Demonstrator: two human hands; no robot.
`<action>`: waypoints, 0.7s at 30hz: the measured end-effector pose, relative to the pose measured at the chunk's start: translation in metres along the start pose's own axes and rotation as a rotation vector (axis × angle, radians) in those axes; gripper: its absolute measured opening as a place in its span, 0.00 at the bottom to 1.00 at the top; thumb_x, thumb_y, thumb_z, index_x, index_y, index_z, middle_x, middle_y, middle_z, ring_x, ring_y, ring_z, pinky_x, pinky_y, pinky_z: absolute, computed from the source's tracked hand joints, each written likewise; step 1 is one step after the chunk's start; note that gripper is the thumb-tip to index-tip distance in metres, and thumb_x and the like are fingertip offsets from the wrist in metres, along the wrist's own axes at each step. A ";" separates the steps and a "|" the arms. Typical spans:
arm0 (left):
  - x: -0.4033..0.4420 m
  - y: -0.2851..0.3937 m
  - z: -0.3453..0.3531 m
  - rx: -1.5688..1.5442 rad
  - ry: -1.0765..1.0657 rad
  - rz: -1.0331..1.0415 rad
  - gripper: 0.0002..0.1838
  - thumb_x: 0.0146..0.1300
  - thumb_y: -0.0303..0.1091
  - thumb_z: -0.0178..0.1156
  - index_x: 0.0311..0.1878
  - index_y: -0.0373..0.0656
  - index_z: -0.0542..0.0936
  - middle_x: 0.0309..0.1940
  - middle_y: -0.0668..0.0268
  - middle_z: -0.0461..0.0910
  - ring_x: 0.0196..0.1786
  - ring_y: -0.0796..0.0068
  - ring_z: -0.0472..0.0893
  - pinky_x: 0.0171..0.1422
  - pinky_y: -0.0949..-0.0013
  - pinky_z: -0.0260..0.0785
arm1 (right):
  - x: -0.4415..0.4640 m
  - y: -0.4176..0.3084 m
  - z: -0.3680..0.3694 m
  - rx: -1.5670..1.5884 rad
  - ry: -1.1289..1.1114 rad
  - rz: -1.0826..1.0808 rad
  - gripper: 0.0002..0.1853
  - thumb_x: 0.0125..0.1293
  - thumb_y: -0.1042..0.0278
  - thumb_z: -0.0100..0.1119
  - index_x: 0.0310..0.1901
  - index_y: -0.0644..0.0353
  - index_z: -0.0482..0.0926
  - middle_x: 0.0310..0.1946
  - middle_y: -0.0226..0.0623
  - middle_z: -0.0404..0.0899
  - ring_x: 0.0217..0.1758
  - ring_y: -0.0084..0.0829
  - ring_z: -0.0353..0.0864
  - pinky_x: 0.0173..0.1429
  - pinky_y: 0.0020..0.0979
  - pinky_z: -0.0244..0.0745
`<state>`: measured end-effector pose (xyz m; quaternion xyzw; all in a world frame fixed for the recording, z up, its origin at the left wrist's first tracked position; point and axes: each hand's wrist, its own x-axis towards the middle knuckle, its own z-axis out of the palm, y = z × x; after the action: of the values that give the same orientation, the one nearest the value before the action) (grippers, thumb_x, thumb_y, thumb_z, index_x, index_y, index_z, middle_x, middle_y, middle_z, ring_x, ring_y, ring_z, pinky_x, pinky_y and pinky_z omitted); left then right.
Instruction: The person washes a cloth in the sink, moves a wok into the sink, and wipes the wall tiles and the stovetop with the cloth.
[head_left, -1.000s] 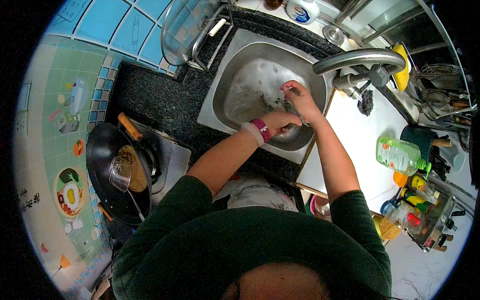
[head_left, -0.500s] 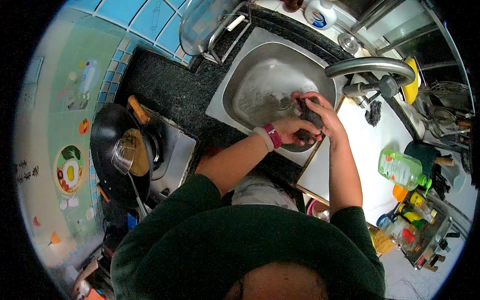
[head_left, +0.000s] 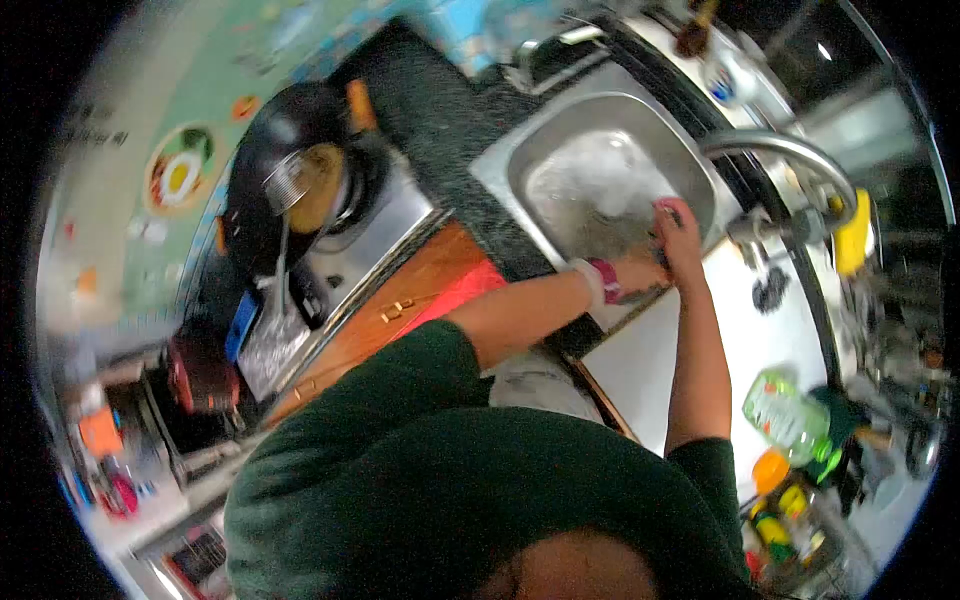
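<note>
My left hand [head_left: 640,273], with a pink band and a pale band at its wrist, is closed over the near right edge of the sink [head_left: 530,120]. Against it my right hand [head_left: 681,243] is closed, fingers curled. Between them shows a little of a dark object [head_left: 661,256]; hands and motion blur hide most of it, and I cannot make out its kind. Below the hands, cloudy water with white foam [head_left: 600,165] lies in the steel basin.
A curved faucet [head_left: 790,140] arches beside the sink. On the white board [head_left: 650,360] lie a dark scrubber [head_left: 770,291] and a green bottle [head_left: 785,415]. To the left, a black wok [head_left: 262,160] with a wire strainer [head_left: 285,185] stands on the stove [head_left: 385,215].
The view has turned and shifted, showing more of the stove and the cabinet. Both hands stay together; the dark object between them, plainer before, is now mostly covered.
</note>
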<state>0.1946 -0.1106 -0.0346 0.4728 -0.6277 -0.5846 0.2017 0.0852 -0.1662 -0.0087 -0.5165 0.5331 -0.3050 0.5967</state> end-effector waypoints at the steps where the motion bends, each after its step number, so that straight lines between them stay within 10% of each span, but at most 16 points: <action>1: 0.004 -0.008 0.013 0.178 0.183 0.160 0.16 0.62 0.42 0.64 0.49 0.46 0.82 0.37 0.63 0.85 0.39 0.62 0.83 0.45 0.57 0.73 | 0.009 0.021 -0.001 -0.075 0.048 -0.129 0.10 0.72 0.62 0.58 0.48 0.57 0.79 0.40 0.29 0.78 0.42 0.25 0.75 0.49 0.29 0.73; 10: -0.009 0.010 0.030 0.024 0.619 -0.280 0.31 0.49 0.49 0.73 0.54 0.45 0.75 0.45 0.50 0.83 0.48 0.49 0.83 0.53 0.51 0.73 | 0.029 0.061 -0.007 0.093 0.018 -0.062 0.09 0.71 0.66 0.62 0.48 0.59 0.78 0.37 0.30 0.77 0.30 0.22 0.73 0.33 0.26 0.72; 13: -0.034 0.020 0.028 0.531 0.872 0.004 0.39 0.48 0.43 0.75 0.63 0.50 0.67 0.41 0.47 0.80 0.47 0.45 0.82 0.47 0.52 0.76 | 0.031 0.082 -0.022 0.031 0.239 -0.181 0.15 0.70 0.61 0.65 0.54 0.55 0.77 0.32 0.29 0.75 0.28 0.19 0.70 0.31 0.24 0.70; 15: -0.054 0.024 0.010 0.626 0.888 -0.008 0.35 0.45 0.43 0.76 0.57 0.48 0.74 0.45 0.51 0.78 0.51 0.49 0.81 0.49 0.53 0.75 | 0.020 0.065 -0.033 -0.350 0.304 -0.370 0.19 0.68 0.62 0.66 0.58 0.55 0.76 0.40 0.32 0.79 0.32 0.21 0.73 0.34 0.24 0.71; 16: -0.066 0.027 -0.008 0.543 0.853 -0.045 0.31 0.44 0.43 0.76 0.53 0.48 0.77 0.45 0.53 0.79 0.52 0.51 0.80 0.51 0.53 0.75 | 0.003 0.037 -0.037 0.073 0.109 0.067 0.21 0.67 0.62 0.67 0.60 0.55 0.76 0.44 0.33 0.80 0.36 0.22 0.75 0.36 0.25 0.72; 21: -0.205 0.047 -0.092 0.654 1.159 0.117 0.15 0.49 0.36 0.69 0.42 0.48 0.84 0.44 0.57 0.81 0.49 0.53 0.81 0.54 0.54 0.75 | -0.001 0.029 -0.037 -0.240 0.114 -0.116 0.18 0.68 0.61 0.66 0.55 0.59 0.78 0.42 0.32 0.81 0.41 0.24 0.78 0.37 0.25 0.73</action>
<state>0.3488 0.0030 0.0922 0.7125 -0.5873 -0.0034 0.3839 0.0439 -0.1683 -0.0324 -0.5959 0.5682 -0.3018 0.4806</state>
